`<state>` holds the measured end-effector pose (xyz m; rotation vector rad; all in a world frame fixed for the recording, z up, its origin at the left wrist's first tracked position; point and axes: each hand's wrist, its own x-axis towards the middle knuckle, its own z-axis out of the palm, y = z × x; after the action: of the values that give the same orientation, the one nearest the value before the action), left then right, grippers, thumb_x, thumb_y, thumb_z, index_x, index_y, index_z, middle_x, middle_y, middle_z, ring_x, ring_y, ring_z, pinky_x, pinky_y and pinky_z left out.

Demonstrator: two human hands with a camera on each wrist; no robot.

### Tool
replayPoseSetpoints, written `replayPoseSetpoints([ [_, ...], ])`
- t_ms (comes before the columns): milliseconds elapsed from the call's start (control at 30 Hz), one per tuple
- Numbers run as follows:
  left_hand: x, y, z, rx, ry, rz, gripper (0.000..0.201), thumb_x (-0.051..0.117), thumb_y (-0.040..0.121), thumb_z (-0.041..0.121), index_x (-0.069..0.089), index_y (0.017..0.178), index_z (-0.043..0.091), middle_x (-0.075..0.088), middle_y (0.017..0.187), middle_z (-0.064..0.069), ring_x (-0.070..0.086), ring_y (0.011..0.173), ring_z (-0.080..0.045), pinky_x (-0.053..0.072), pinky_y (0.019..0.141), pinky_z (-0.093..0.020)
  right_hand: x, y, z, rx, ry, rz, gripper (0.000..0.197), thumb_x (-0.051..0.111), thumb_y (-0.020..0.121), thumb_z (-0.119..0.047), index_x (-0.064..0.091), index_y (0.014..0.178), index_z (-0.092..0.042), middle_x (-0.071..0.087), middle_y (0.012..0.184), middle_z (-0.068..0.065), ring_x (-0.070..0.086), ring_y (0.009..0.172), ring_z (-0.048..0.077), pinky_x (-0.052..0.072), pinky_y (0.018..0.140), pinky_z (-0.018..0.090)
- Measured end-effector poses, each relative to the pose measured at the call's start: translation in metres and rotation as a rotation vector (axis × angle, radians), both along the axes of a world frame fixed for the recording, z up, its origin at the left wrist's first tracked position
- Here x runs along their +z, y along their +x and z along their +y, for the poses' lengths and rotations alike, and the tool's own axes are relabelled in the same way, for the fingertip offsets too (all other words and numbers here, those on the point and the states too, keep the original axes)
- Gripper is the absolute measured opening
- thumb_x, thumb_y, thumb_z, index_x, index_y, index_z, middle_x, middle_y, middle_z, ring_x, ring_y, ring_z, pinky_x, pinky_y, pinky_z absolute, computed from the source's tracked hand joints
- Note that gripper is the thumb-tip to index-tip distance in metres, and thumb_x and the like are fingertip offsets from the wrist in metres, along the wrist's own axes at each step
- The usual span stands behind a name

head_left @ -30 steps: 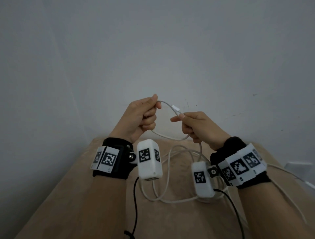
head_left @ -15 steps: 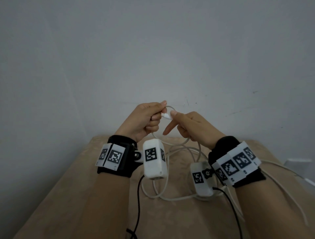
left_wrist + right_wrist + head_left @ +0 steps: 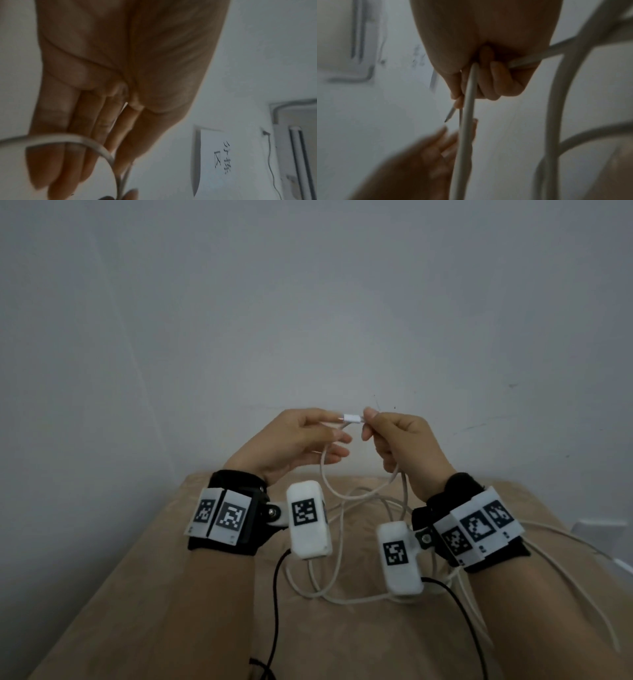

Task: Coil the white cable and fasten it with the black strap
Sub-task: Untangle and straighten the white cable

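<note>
The white cable [image 3: 323,474] lies in loose loops on the beige table [image 3: 171,577] and rises to both hands. My right hand [image 3: 368,417] pinches it just behind the white connector [image 3: 352,418], which points left, and its curled fingers hold a second strand. My left hand [image 3: 339,428] has its fingers straight, with the thumb tip at the connector's end. In the left wrist view a cable loop [image 3: 96,143] crosses those straight fingers. In the right wrist view the cable [image 3: 467,108] runs out of my right hand [image 3: 460,100]. No black strap shows in any view.
A grey wall stands close behind the table. Black cords [image 3: 277,594] trail from the wrist cameras across the table. A white object [image 3: 596,529] sits at the right edge. A paper with writing [image 3: 221,155] hangs on the wall.
My left hand's fingers have uncurled from the cable and now lie straight. The right hand has turned the connector to point left, and a small loop hangs between the hands.
</note>
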<state>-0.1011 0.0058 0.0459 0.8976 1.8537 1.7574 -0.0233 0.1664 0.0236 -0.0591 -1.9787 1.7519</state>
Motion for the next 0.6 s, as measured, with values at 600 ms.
replayPoseSetpoints([
  [600, 0.006, -0.008, -0.010, 0.263, 0.019, 0.255, 0.030, 0.056, 0.096, 0.022, 0.065, 0.074, 0.004, 0.061, 0.056, 0.001, 0.059, 0.047, -0.009, 0.050, 0.049, -0.020, 0.010, 0.010, 0.014, 0.102, 0.088, -0.127, 0.047, 0.048, 0.097, -0.039, 0.072, 0.091, 0.001, 0.055, 0.068, 0.007, 0.034, 0.047, 0.013, 0.028, 0.045, 0.022],
])
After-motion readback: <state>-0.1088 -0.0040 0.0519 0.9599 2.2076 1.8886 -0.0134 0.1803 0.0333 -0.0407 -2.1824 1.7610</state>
